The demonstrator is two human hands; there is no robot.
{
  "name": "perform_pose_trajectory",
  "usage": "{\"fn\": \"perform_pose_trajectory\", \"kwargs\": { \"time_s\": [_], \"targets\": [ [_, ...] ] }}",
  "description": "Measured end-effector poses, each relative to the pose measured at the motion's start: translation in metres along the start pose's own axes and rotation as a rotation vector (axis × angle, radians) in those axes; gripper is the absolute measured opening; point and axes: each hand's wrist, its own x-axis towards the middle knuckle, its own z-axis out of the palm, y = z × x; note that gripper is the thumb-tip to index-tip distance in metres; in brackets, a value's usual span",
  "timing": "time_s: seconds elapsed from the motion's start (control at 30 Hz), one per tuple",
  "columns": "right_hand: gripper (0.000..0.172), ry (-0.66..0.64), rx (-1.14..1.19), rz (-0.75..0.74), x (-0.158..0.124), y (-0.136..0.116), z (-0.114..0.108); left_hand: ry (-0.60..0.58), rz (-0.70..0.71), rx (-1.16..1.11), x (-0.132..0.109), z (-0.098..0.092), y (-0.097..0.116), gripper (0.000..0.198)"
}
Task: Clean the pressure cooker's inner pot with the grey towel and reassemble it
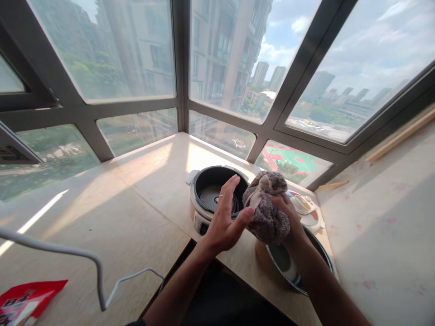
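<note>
Nearest, at the lower left, a red packet [24, 299] lies on the beige counter [136, 199], and a white cable [99, 271] loops across the counter's front edge. Both forearms reach forward over a dark gap below the counter. Under the right forearm sits a round inner pot [283, 265], partly hidden by the arm.

The right hand [289, 213] is closed around a bunched grey-brown cloth [268, 210] and holds it above the counter, between the inner pot and the rice cooker [199, 209]. The cloth hides most of its fingers. The left hand [224, 218] is open, fingers straight and held together, a ring on one of them. Its palm faces the cloth and its thumb touches the cloth's lower edge. This hand partly blocks the view into the cooker's open dark bowl.

Just behind the cloth, the cooker's white lid [307, 208] is tipped back. Further right, a wooden stick [401, 136] lies on a pale ledge. Beyond the counter, large dark-framed windows [183, 68] meet at a corner, with tall buildings and a sports court outside.
</note>
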Motion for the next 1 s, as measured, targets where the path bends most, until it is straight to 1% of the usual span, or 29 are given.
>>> {"fn": "perform_pose_trajectory", "kwargs": {
  "time_s": [0.07, 0.17, 0.23, 0.3, 0.37, 0.43, 0.53, 0.63, 0.73, 0.8, 0.87, 0.93, 1.0],
  "targets": [
    [0.044, 0.001, -0.003, 0.025, 0.022, -0.001, -0.002, 0.224, -0.076, 0.005, 0.008, -0.025, -0.018, 0.055],
    [0.045, -0.044, -0.101, -0.014, 0.056, 0.001, -0.004, 0.493, -0.23, 0.133, 0.025, -0.069, -0.057, 0.044],
    [0.043, -0.071, -0.189, -0.057, 0.076, 0.007, 0.0, 0.63, -0.323, 0.223, 0.036, -0.095, -0.086, 0.039],
    [0.045, -0.104, -0.282, -0.104, 0.092, 0.016, 0.008, 0.681, -0.415, 0.204, 0.045, -0.111, -0.111, 0.03],
    [0.045, -0.161, -0.392, -0.169, 0.103, 0.026, 0.02, 0.663, -0.491, 0.168, 0.052, -0.117, -0.131, 0.019],
    [0.045, -0.234, -0.508, -0.246, 0.109, 0.034, 0.035, 0.62, -0.531, 0.126, 0.058, -0.116, -0.144, 0.014],
    [0.052, -0.343, -0.687, -0.351, 0.111, 0.04, 0.061, 0.571, -0.55, 0.072, 0.064, -0.108, -0.157, 0.015],
    [0.058, -0.477, -0.864, -0.435, 0.105, 0.044, 0.088, 0.526, -0.559, 0.023, 0.064, -0.102, -0.166, 0.018],
    [0.062, -0.583, -1.065, -0.463, 0.092, 0.048, 0.117, 0.466, -0.494, -0.021, 0.06, -0.102, -0.175, 0.022],
    [0.064, -0.626, -1.213, -0.505, 0.084, 0.052, 0.135, 0.456, -0.428, -0.004, 0.056, -0.106, -0.181, 0.02],
    [0.064, -0.636, -1.343, -0.567, 0.081, 0.058, 0.148, 0.472, -0.39, 0.038, 0.055, -0.109, -0.186, 0.016],
    [0.062, -0.62, -1.44, -0.615, 0.085, 0.062, 0.155, 0.472, -0.377, 0.067, 0.055, -0.112, -0.188, 0.01],
    [0.059, -0.599, -1.513, -0.636, 0.095, 0.064, 0.156, 0.447, -0.37, 0.102, 0.056, -0.113, -0.187, 0.01]
  ]
}}
